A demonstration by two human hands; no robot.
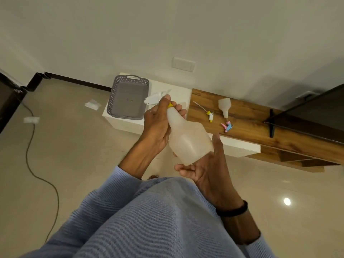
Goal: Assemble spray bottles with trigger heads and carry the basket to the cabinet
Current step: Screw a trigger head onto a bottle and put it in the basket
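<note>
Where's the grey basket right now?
Head view, left of centre: the grey basket sits on the white cabinet block, just beyond the left hand.

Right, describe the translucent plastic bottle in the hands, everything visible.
The translucent whitish plastic spray bottle has a narrow neck widening to a squarish body, looks empty, and carries a yellow collar under a white trigger head. It is held in the air, tilted, neck away from the person. The left hand grips its neck; the right hand cups its base.
</note>
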